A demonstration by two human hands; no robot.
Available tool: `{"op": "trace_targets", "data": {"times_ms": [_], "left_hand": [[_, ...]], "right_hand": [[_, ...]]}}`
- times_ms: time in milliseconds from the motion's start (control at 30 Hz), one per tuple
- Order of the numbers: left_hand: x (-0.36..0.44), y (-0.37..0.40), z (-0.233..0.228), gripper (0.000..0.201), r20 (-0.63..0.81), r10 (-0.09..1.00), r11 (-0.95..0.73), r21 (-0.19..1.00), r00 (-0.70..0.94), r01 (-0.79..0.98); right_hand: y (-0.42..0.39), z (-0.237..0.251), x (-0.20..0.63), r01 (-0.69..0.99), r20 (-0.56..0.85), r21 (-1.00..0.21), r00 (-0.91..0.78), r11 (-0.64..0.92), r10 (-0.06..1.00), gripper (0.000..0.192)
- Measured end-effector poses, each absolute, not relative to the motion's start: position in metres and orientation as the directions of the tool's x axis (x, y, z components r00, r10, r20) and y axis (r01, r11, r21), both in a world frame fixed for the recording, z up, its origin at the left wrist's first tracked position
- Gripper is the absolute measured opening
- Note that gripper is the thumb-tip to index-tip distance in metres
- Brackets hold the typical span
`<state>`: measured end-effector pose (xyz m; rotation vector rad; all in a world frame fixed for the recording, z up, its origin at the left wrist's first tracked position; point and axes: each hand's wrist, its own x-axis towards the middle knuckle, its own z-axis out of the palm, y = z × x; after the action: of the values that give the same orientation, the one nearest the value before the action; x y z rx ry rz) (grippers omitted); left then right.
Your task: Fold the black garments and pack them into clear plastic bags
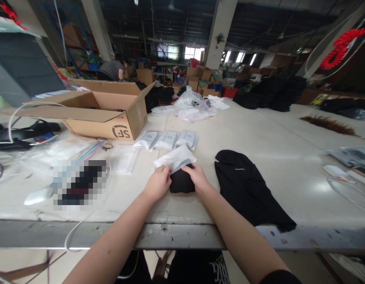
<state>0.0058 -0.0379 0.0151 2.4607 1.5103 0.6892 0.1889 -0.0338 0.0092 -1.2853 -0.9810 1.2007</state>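
Observation:
Between my hands is a frosted plastic bag (pixel 173 157), with a folded black cloth (pixel 182 182) partly inside its near end. My left hand (pixel 158 182) grips the bag's left edge between thumb and fingers. At the opposite edge, my right hand (pixel 197 176) pinches the bag and the cloth together. Most of the cloth sticks out toward me. To the right lies a black fabric garment (pixel 244 181), spread flat, with small pale lettering. Just beyond my hands, three filled white packets (pixel 168 140) lie in a row.
An open cardboard box (pixel 105 122) stands at the back left. Crumpled clear plastic (pixel 191 104) lies behind the packets. A flat stack of clear bags (pixel 121 159) is at left, near a white computer mouse (pixel 38 196). Black fabric piles (pixel 268 92) stand at back right.

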Motion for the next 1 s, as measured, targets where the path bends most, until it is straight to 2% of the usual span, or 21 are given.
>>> {"op": "trace_targets", "data": {"times_ms": [133,233,367,433,500,600,733,900,1000], "left_hand": [[0.005,-0.035,0.013,0.016,0.281,0.934,-0.328,0.443,0.219,0.834],[0.009,-0.038,0.015,0.013,0.346,0.919,-0.359,0.541,0.188,0.760],[0.012,-0.043,0.018,0.015,0.516,0.832,-0.518,0.586,0.206,0.623],[0.011,-0.044,0.018,0.014,0.546,0.819,-0.530,0.604,0.176,0.595],[0.008,-0.043,0.017,0.014,0.543,0.824,-0.524,0.620,0.163,0.584],[0.006,-0.040,0.015,0.018,0.512,0.844,-0.497,0.633,0.161,0.593],[0.011,-0.037,0.012,0.017,0.498,0.856,-0.474,0.648,0.139,0.597],[0.020,-0.037,0.008,0.022,0.529,0.823,-0.534,0.594,0.208,0.601],[0.024,-0.040,0.008,0.021,0.512,0.828,-0.528,0.578,0.228,0.622]], "right_hand": [[-0.032,0.009,0.185,-0.329,-0.182,-0.936,0.137,-0.129,0.974,0.038],[-0.032,0.012,0.183,-0.448,-0.199,-0.883,0.088,-0.140,0.976,0.042],[-0.040,0.021,0.189,-0.419,-0.285,-0.832,-0.239,-0.363,0.928,0.048],[-0.046,0.026,0.192,-0.376,-0.234,-0.853,-0.344,-0.362,0.909,0.051],[-0.050,0.030,0.193,-0.366,-0.156,-0.884,-0.358,-0.292,0.921,0.054],[-0.049,0.032,0.190,-0.394,-0.137,-0.888,-0.268,-0.239,0.954,0.049],[-0.042,0.023,0.179,-0.490,-0.186,-0.855,-0.020,-0.172,0.982,0.039],[-0.036,0.005,0.169,-0.547,-0.299,-0.831,0.292,-0.098,0.908,0.033],[-0.033,-0.004,0.169,-0.524,-0.242,-0.852,0.359,-0.020,0.901,0.037]]}}
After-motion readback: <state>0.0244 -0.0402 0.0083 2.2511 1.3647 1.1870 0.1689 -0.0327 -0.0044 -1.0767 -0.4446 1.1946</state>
